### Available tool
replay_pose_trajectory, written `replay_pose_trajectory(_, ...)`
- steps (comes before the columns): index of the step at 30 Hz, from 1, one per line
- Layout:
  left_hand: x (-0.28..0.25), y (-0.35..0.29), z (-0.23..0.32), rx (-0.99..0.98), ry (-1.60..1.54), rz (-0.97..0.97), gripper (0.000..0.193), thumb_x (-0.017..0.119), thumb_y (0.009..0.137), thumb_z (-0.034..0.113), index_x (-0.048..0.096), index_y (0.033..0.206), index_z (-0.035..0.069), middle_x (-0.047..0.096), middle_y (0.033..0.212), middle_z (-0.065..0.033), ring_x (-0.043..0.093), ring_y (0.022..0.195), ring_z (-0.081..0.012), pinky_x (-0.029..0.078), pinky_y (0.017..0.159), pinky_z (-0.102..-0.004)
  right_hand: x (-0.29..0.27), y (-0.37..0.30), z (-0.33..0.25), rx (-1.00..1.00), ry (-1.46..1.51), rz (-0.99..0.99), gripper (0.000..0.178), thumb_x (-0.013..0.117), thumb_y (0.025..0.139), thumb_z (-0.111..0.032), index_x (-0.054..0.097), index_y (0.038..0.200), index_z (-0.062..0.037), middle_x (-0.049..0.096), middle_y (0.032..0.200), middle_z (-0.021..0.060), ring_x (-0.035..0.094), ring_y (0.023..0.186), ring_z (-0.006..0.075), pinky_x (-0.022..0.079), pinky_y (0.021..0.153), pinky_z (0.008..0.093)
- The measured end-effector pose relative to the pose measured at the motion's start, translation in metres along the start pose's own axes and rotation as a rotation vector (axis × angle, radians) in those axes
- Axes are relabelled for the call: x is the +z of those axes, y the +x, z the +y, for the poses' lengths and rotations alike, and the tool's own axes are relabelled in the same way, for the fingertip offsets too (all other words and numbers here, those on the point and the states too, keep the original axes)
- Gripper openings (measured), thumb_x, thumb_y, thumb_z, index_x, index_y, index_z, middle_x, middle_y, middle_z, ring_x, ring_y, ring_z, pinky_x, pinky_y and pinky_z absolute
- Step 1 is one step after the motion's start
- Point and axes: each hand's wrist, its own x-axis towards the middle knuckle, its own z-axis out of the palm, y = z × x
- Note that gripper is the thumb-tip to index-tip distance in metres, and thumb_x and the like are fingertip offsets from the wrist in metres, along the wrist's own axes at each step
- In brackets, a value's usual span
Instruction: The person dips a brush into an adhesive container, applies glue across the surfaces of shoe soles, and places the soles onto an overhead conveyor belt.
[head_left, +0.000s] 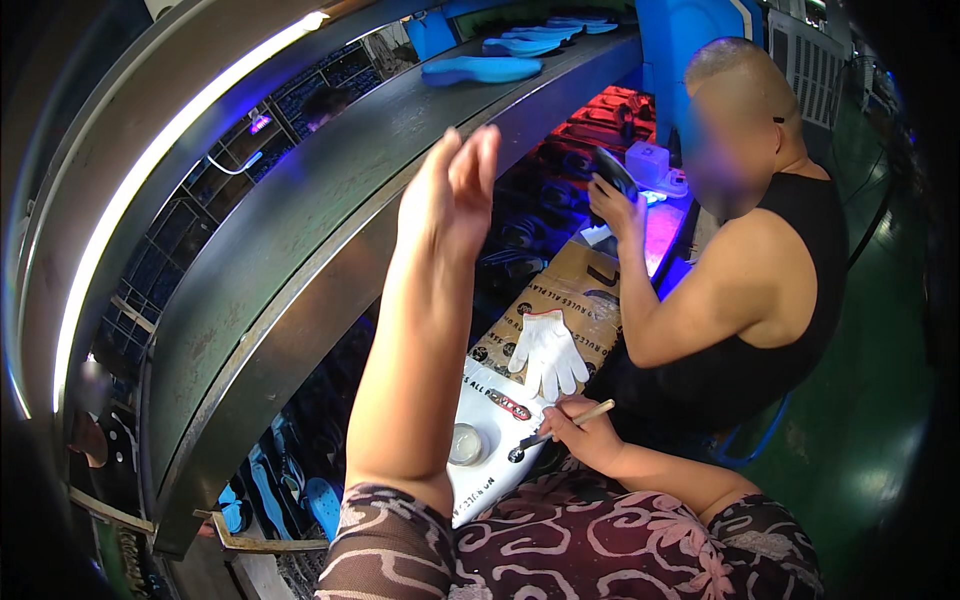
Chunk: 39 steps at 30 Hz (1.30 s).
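Observation:
My left hand (455, 190) is raised at the near edge of the conveyor belt (300, 225), fingers stretched upward and nothing visible in them. Low on the right, my right hand (585, 437) grips a small brush (597, 411) by its pale wooden handle. The dark brush tip points left over a white printed sheet (480, 490). On that sheet stand a small round jar (466, 445) with pale contents and a red-handled tool (510, 404), perhaps a cutter. A white knitted glove (548, 355) lies just beyond my right hand.
Several blue insoles (482, 70) rest on the belt's far part. A printed cardboard piece (575, 280) lies beyond the glove. At right sits a co-worker (740, 260) holding a dark shoe part (613, 173) near a purple-lit surface. Blue-and-black footwear pieces (265, 490) lie under the belt.

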Motion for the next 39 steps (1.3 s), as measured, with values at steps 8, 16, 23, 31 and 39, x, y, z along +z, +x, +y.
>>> replay_pose_trajectory(8, -0.227, -0.201, 0.067, 0.08, 1.113, 0.424, 0.038, 0.062, 0.088, 0.017, 0.051, 0.12, 0.003, 0.061, 0.098, -0.0114, 0.061, 0.093, -0.0185, 0.051, 0.078, -0.0273, 0.004, -0.006, 0.019, 0.076, 0.083, 0.013, 0.036, 0.052, 0.094, -0.024, 0.063, 0.069, -0.0003, 0.059, 0.061, 0.0059, 0.055, 0.057, 0.0128, 0.042, 0.055, 0.0279)
replay_pose_trajectory(16, -0.451, -0.481, 0.15, 0.14, 2.411, 1.147, 0.066, 0.066, 0.07, 0.012, 0.037, 0.128, -0.002, 0.058, 0.101, -0.0236, 0.056, 0.096, -0.0384, 0.043, 0.086, -0.0434, 0.043, 0.0, 0.019, 0.253, 0.16, -0.151, 0.036, 0.054, 0.093, -0.029, 0.065, 0.072, -0.0013, 0.061, 0.067, 0.0061, 0.055, 0.061, 0.0113, 0.045, 0.059, 0.0262)
replay_pose_trajectory(23, -0.449, -0.483, 0.139, -0.222, 1.355, 1.177, 0.013, 0.053, 0.076, 0.009, 0.06, 0.08, -0.001, 0.055, 0.061, -0.0024, 0.049, 0.046, -0.0116, 0.039, 0.041, -0.0261, 0.062, 0.018, 0.024, 0.331, 0.01, -0.244, 0.034, 0.053, 0.093, -0.031, 0.067, 0.078, -0.0045, 0.06, 0.069, 0.0041, 0.053, 0.067, 0.0114, 0.045, 0.063, 0.0277)
replay_pose_trajectory(31, -0.422, -0.472, 0.129, -0.01, 1.021, 1.24, 0.028, 0.052, 0.082, 0.015, 0.05, 0.106, 0.001, 0.056, 0.076, -0.0075, 0.047, 0.045, -0.0127, 0.039, 0.04, -0.0242, 0.105, 0.055, 0.029, 0.104, -0.226, -0.336, 0.035, 0.056, 0.09, -0.028, 0.064, 0.07, -0.0008, 0.061, 0.067, 0.0094, 0.058, 0.068, 0.018, 0.044, 0.063, 0.0296)
replay_pose_trajectory(39, -0.404, -0.461, 0.111, -0.071, 0.303, 0.914, 0.021, 0.06, 0.081, 0.019, 0.053, 0.095, 0.004, 0.056, 0.061, -0.0044, 0.044, 0.039, -0.0132, 0.034, 0.038, -0.0231, 0.14, 0.053, 0.076, -0.298, -0.605, -0.416, 0.026, 0.062, 0.081, -0.028, 0.066, 0.064, -0.0083, 0.062, 0.063, 0.0061, 0.057, 0.067, 0.0254, 0.039, 0.082, 0.037)
